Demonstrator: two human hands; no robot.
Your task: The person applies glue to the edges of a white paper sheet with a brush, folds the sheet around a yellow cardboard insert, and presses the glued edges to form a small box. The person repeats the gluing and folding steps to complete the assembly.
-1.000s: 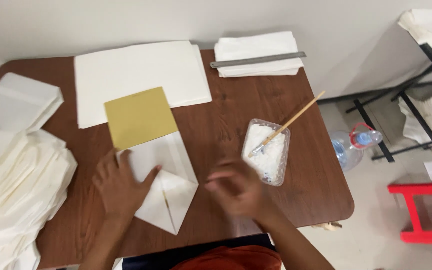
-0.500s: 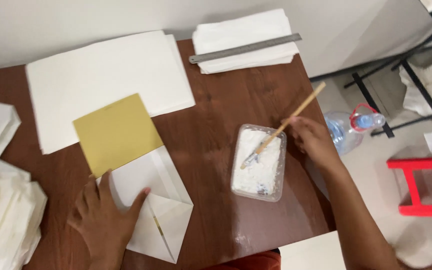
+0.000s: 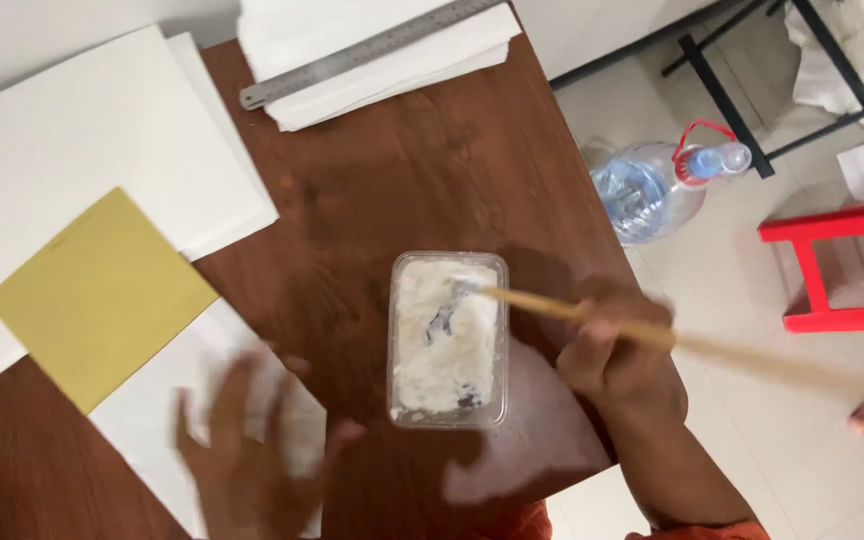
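Right grip (image 3: 617, 355) clenched on brush stick (image 3: 592, 318), bristles in paste tub (image 3: 448, 340) at 9 o'clock. Light, stiff; hold mid-shaft. Left grip (image 3: 252, 450) released, flat on white paper (image 3: 152, 420).

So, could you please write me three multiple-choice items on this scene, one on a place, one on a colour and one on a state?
1. Where does the metal ruler lie?
A. on a stack of white paper
B. in the plastic tub
C. on the floor

2. What colour is the card beside the folded white paper?
A. red
B. yellow
C. blue

3. What is the right hand doing?
A. resting flat and empty
B. gripping the bottle
C. holding a wooden brush with its tip in the tub

Answers: 1 A, the ruler rests on the white stack at the table's far edge. 2 B, the card is yellow. 3 C, the fingers wrap the handle and the tip reaches the white paste.
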